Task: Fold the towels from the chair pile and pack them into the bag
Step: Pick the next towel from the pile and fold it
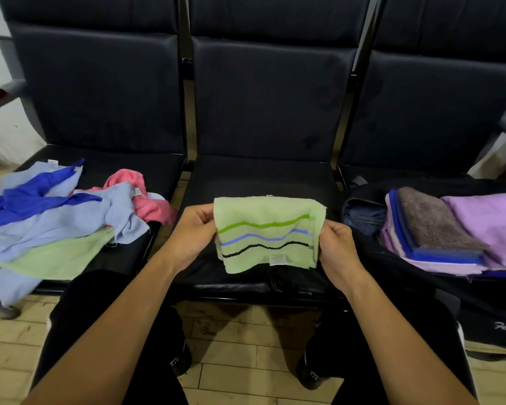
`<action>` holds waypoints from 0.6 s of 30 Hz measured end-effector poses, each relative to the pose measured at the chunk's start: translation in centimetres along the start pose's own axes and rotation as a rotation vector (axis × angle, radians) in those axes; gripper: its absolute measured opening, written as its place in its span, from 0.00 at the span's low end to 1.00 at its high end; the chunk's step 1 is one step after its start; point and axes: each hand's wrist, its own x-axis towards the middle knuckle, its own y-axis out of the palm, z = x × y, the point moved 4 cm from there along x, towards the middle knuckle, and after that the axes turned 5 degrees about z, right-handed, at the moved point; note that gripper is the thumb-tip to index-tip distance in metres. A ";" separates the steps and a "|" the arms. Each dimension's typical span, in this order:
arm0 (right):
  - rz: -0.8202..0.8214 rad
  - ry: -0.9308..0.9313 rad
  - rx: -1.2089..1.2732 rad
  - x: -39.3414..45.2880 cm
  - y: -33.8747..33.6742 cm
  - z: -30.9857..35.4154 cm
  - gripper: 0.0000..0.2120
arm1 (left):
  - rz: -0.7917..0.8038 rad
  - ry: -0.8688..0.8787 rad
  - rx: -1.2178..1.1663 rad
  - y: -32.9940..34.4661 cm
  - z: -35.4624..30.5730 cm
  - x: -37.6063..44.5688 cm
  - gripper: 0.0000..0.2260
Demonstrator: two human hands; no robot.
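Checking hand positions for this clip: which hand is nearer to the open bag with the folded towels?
Right. The right hand pinches the green striped towel's right edge, close beside the bag on the right seat. The left hand grips the towel's left edge, farther away.

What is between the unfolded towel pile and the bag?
In the head view, the middle seat lies between the towel pile and bag; above it both hands hold a striped green towel.

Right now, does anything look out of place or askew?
Only the unfolded towel pile on the left seat: a pale blue towel droops over the front edge toward the floor. The folded stack sits neatly.
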 end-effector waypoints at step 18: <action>0.131 -0.037 0.224 -0.2 0.2 0.8 0.07 | 0.011 -0.076 -0.448 -0.4 -0.8 0.1 0.16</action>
